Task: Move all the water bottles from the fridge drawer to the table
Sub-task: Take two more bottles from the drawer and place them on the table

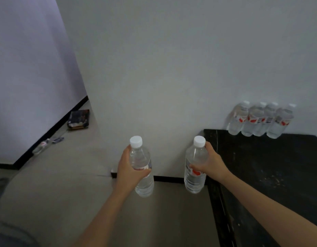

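1. The left hand (129, 166) gripped a clear water bottle (145, 186) around its labelled middle, with its fingers (145, 172) curled across the front of the label. The bottle was held nearly upright in the air, white cap on top, above the floor (154, 220).
2. The right hand (210, 163) gripped a second water bottle (194, 184) in the same way, the thumb lying across the red-and-white label and one finger reaching up to just under the white cap. This bottle hung just beside the left edge of the desk (278, 175), resting on nothing.
3. The two held bottles were side by side at about the same height, apart from each other (both looked full).
4. A row of four bottles (259, 120) stood upright at the far edge of the desk, close against the pale wall (172, 68) and packed tightly together.
5. The desk was black with pale scuffs on its top and filled the right side of the view.
6. Far to the left, a dark box (79, 119) lay on the floor by the wall. Nearer the camera lay a small object (42, 146) that was too blurred to identify.
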{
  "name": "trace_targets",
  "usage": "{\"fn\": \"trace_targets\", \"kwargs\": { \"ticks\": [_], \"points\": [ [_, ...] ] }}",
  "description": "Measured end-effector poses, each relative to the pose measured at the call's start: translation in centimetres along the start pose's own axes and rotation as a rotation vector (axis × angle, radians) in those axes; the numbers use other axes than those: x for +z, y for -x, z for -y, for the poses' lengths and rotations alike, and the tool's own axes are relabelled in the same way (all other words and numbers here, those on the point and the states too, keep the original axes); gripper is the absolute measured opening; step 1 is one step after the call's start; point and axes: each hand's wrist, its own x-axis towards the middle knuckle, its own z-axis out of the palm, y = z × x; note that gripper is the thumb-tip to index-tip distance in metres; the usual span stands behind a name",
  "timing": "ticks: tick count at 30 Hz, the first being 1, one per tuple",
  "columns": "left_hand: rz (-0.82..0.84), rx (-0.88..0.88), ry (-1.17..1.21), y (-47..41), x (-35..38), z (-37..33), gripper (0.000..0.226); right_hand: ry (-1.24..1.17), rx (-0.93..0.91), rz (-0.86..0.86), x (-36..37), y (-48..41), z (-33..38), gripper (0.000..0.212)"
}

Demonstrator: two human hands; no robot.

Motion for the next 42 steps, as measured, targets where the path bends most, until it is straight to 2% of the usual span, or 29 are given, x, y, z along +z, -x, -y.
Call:
{"fn": "trace_targets", "kwargs": {
  "ticks": [5,12,27,33,38,42],
  "points": [
    [0.077,0.048,-0.023,-9.2,3.0,1.8,0.085,0.016,0.104,-0.099,-1.1,-6.0,-0.5,0.079],
    [0.153,0.033,-0.004,-14.9,10.4,3.4,0.084,0.029,0.260,-0.209,-5.1,-9.5,-4.4,0.080],
    [0.321,0.059,0.014,-15.9,30.2,-0.2,0.079,0.025,0.320,-0.280,-18.5,-13.3,-16.3,0.090],
    [0.399,0.075,0.013,-16.3,35.3,-1.4,0.078,0.017,0.372,-0.310,-21.5,-15.2,-19.7,0.093],
    [0.372,0.085,-0.009,-17.0,40.2,-2.1,0.074,0.003,0.425,-0.289,-23.8,-17.1,-22.1,0.091],
    [0.405,0.061,-0.047,-18.2,44.6,-1.8,0.082,-0.008,0.466,-0.319,-25.5,-18.3,-23.9,0.086]
  ]
}}
